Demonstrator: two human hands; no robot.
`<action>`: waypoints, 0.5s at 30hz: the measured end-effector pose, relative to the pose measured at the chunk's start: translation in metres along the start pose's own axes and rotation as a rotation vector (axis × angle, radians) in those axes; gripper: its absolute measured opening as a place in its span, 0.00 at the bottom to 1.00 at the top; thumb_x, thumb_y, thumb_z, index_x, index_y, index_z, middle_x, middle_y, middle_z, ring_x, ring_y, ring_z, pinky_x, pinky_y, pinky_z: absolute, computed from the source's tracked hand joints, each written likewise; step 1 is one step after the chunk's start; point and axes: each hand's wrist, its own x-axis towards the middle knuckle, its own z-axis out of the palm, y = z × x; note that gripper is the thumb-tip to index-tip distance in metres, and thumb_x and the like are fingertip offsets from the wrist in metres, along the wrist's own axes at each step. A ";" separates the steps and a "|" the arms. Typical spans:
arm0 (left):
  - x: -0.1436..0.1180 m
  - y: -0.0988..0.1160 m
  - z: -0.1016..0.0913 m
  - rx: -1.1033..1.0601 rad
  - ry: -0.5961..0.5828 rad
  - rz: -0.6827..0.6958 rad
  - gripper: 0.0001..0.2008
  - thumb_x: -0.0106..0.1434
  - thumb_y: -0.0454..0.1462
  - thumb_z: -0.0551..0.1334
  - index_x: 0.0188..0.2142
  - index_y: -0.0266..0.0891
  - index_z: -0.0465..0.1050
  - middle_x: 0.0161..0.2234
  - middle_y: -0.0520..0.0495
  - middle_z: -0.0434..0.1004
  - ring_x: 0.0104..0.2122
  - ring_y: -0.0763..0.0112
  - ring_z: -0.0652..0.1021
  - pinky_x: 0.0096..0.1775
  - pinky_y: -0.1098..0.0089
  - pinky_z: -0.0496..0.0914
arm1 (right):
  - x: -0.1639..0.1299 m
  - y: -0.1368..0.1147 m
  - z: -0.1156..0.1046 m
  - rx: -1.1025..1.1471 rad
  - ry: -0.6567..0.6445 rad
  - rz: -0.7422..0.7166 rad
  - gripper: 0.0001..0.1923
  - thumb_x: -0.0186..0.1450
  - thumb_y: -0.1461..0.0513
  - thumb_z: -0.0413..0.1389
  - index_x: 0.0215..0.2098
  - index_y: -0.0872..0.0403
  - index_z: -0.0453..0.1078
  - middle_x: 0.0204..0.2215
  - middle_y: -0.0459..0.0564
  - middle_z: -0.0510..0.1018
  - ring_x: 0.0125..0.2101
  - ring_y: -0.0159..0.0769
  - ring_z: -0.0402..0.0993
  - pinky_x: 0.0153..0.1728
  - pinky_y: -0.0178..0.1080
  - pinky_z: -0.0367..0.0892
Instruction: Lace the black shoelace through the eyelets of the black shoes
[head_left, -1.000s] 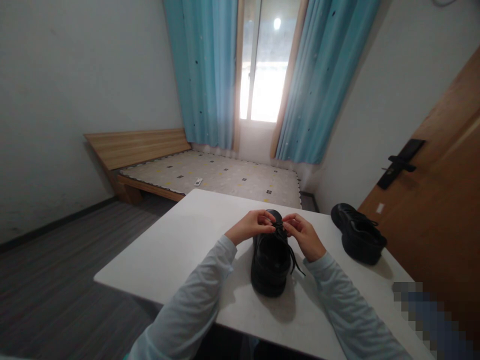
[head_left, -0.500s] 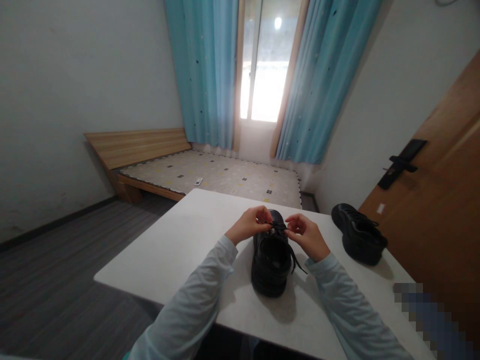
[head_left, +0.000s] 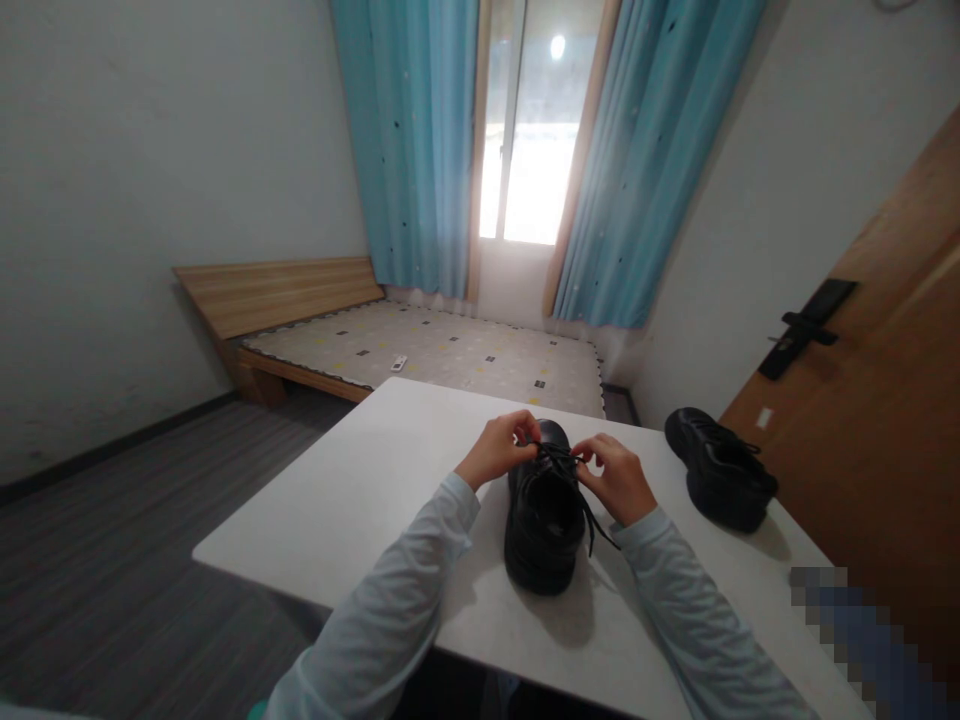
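Both hands have slid slightly toward the wearer along the shoe's lacing since a second ago; the shoe hasn't moved. Left hand (head_left: pixel 499 452) sits at the left of the shoe (head_left: pixel 546 510), fingers curled and pinched on the lace (head_left: pixel 559 456) near the toe end. Right hand (head_left: pixel 616 476) is at the right side, fingertips pressed together on the same lace, just beside the left hand's fingertips. A loose lace end trails off the shoe's right side onto the table (head_left: pixel 360 490). Shoe is black, upright on its sole, toe pointing away, roughly mid-table near the front edge, between the two forearms. Second shoe (head_left: pixel 718 468) stands well apart at the table's right edge, untouched. Behind: bed (head_left: pixel 420 350), blue curtains (head_left: pixel 409 140), window (head_left: pixel 525 130), wooden door (head_left: pixel 885 400) on the right.
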 end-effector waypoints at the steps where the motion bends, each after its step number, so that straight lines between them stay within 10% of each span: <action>1: 0.000 0.001 0.000 0.001 0.002 -0.003 0.07 0.47 0.28 0.59 0.28 0.36 0.70 0.27 0.53 0.73 0.28 0.76 0.71 0.33 0.75 0.65 | 0.000 0.000 0.001 -0.009 0.008 0.016 0.05 0.53 0.66 0.53 0.27 0.55 0.71 0.24 0.47 0.70 0.25 0.33 0.65 0.30 0.37 0.61; 15: -0.001 -0.006 -0.002 0.037 -0.125 -0.176 0.24 0.50 0.55 0.60 0.25 0.33 0.72 0.21 0.51 0.70 0.23 0.75 0.68 0.26 0.75 0.58 | -0.002 0.019 -0.002 0.841 -0.311 0.495 0.16 0.45 0.56 0.65 0.30 0.57 0.75 0.24 0.48 0.78 0.25 0.32 0.71 0.25 0.35 0.64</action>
